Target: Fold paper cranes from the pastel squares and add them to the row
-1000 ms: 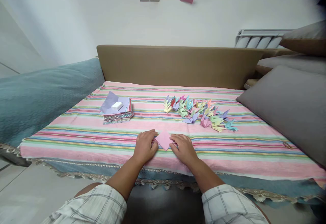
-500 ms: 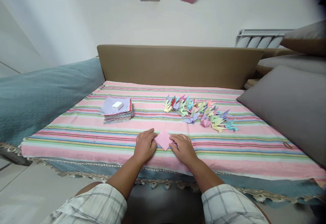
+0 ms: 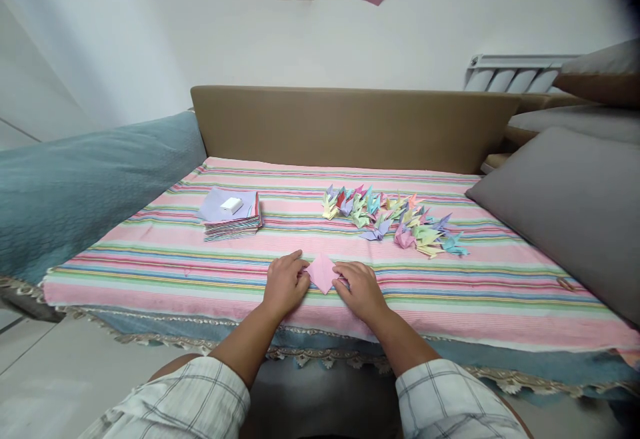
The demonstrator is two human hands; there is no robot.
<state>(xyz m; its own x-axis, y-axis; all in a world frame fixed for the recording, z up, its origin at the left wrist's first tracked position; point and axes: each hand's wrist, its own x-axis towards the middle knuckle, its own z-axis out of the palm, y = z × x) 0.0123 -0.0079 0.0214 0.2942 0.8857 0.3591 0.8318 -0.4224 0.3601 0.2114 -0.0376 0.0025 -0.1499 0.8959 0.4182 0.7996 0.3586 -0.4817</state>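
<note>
A small pink origami paper point(image 3: 321, 274), folded into a diamond, lies on the striped cloth in front of me. At its left corner is my left hand point(image 3: 286, 284), thumb and fingertips closed at the paper's edge. My right hand point(image 3: 361, 287) pinches the right corner between thumb and index finger, the other fingers curled. Both palms face down and rest on the cloth. Beyond the paper, to the right, several folded paper cranes point(image 3: 395, 219) in many colours sit in a cluster. To the left stands a stack of square coloured paper point(image 3: 231, 228).
On the stack lies a small white block point(image 3: 231, 206). The striped cloth point(image 3: 165, 279) covers the seat, with a brown backrest point(image 3: 345, 126) behind. A grey cushion point(image 3: 565, 206) leans at the right, near a small brown object point(image 3: 565, 284). A blue-covered armrest point(image 3: 100, 186) bounds the left.
The paper's left corner shows slightly less beside my left fingers. My hands have stayed almost in place; the view has tipped very slightly.
</note>
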